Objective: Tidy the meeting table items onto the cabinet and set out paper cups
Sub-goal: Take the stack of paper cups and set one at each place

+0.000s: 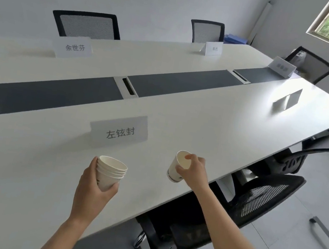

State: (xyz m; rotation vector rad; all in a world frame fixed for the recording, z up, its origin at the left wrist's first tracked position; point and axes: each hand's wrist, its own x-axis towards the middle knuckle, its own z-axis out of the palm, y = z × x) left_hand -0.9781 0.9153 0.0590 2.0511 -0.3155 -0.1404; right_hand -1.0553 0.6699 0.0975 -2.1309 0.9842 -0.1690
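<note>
With the left hand (94,180) wrapped around the nested stack of white paper cups (110,173), the right hand (192,169), pinching a single white paper cup (176,169) by rim and wall, should stand it upright at about four o'clock of the white folded name card (119,131).

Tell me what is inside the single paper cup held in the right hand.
The single paper cup in the right hand tilts its mouth toward the camera: the visible inner wall is bare and pale. A thumb hooks over the rim, hiding part of the interior and the bottom.
</note>
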